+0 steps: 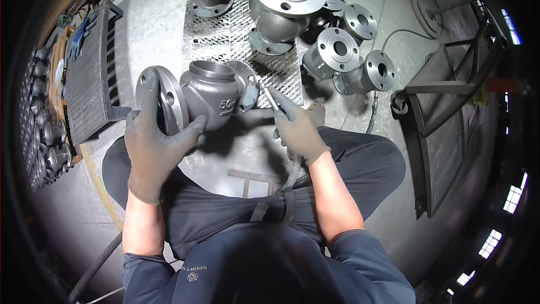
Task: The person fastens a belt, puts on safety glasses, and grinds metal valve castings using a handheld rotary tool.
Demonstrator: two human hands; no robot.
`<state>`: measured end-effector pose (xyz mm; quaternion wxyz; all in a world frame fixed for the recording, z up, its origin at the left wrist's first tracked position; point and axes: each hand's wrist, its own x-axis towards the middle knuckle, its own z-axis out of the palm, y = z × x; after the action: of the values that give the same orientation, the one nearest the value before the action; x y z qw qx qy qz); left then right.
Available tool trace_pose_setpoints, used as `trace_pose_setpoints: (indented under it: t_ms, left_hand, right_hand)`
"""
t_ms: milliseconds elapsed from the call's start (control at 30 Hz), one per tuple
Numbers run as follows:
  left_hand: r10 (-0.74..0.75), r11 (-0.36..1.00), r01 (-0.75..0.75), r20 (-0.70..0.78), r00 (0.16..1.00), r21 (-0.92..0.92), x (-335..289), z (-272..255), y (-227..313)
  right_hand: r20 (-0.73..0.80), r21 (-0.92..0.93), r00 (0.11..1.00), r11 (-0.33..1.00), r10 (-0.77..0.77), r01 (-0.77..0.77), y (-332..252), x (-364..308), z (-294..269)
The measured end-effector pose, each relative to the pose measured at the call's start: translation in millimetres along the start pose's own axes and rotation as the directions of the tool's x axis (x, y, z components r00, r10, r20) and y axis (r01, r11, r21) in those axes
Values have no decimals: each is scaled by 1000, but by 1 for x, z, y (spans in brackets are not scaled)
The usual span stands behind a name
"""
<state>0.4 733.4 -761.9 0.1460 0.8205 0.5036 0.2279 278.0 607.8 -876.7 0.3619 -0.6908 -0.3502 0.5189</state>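
A grey cast flanged valve body (pixel 203 98) stands before me, its round threaded neck facing up and a flange at each side. My left hand (pixel 160 141), in a grey-brown glove, is closed round the left flange, thumb on the near side of the body. My right hand (pixel 298 132), gloved alike, grips a slim, pen-shaped metal tool (pixel 270 98). The tool's tip is close to the right flange (pixel 247 87); whether it touches cannot be made out. A hose (pixel 293 171) runs down from beneath my right hand toward my lap.
More flanged valve bodies (pixel 278 19) stand ahead on a patterned metal plate (pixel 197 39) and on the floor to its right. A low metal bench (pixel 90 73) is at the left, beside racked castings (pixel 53 135). A metal frame (pixel 444 129) stands at the right.
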Motion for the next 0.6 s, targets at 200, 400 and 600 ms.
trace_pose_setpoints:
  t_ms: [200, 400, 600]
  left_hand:
    - [1, 1000, -1, -9, 1000, -6, 0, 2, 13]
    - [142, 990, -142, -102, 985, 9, 2, 5, 4]
    - [9, 1000, -9, 20, 1000, -4, 0, -2, 3]
  right_hand:
    - [-62, 2, 996, 998, -56, 57, 20, -1, 16]
    - [-33, -55, 998, 997, -49, 47, 17, 12, 4]
    - [129, -153, 980, 980, 150, -130, -18, 6, -8]
